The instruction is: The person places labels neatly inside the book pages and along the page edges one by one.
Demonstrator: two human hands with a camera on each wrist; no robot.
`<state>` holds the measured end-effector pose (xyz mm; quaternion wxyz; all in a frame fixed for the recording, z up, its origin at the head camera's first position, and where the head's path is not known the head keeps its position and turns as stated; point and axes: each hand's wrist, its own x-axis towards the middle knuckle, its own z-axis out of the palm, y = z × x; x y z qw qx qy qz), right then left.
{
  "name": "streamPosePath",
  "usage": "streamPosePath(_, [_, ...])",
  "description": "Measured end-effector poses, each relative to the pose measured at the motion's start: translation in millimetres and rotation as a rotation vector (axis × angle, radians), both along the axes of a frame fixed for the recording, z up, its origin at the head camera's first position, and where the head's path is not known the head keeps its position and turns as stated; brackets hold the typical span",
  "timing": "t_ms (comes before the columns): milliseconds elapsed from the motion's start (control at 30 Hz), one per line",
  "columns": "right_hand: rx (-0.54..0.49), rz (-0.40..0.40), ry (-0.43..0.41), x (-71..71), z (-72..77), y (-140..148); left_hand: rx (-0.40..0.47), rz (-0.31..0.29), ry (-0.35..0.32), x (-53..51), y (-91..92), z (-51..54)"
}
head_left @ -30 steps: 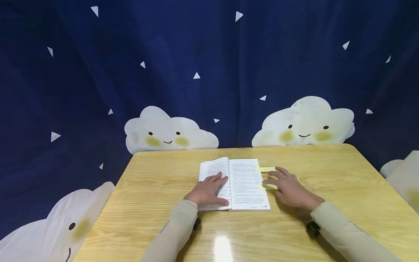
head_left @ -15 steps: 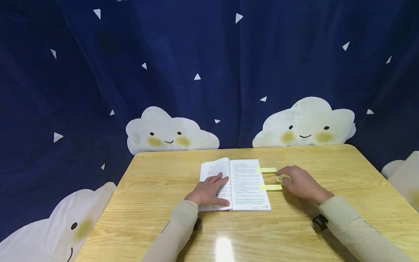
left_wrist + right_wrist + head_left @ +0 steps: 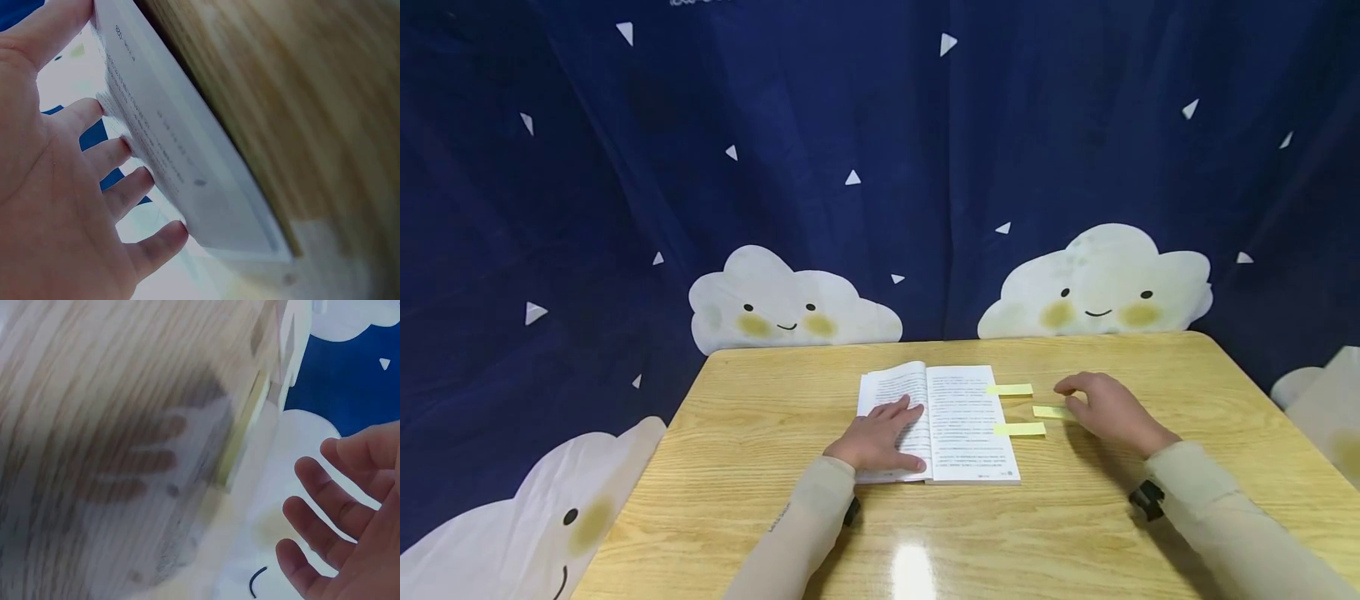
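The open book (image 3: 967, 437) lies on the smooth wood-grained table (image 3: 752, 450); a thin yellow upper strip (image 3: 1012, 389) and lower strip (image 3: 1021, 429) cross its right edge. The left hand (image 3: 880, 435) rests on the curving left page (image 3: 897, 382), fingers spread; I would press evenly, not creasing it. The right hand (image 3: 1112, 410) hovers empty, fingers loosely bent, near the narrow yellow pad (image 3: 1049, 412).
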<state>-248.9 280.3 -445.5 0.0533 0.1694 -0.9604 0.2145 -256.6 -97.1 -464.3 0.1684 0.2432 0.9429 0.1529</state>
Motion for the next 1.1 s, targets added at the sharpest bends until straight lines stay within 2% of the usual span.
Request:
streamPosePath(167, [0.020,-0.021,0.016,-7.2,-6.0,5.8,-0.004,-0.005,0.006,-1.4,-0.2,1.4])
streamPosePath(300, [0.078,-0.039,0.014,-12.5,-11.3,5.3,-0.009,-0.009,0.007,-3.0,-0.4,0.6])
streamPosePath(733, [0.203,-0.030,-0.005,-20.2,-26.3,-0.1,-0.005,0.004,-0.008,-2.8,1.0,-2.1])
streamPosePath(900, [0.203,-0.044,-0.049,-20.2,-27.8,-0.1,-0.008,0.000,-0.005,-2.4,1.2,-2.2])
streamPosePath(1100, [0.187,-0.072,-0.056,-20.4,-30.1,-1.8,-0.012,-0.003,0.002,-0.7,1.1,0.3])
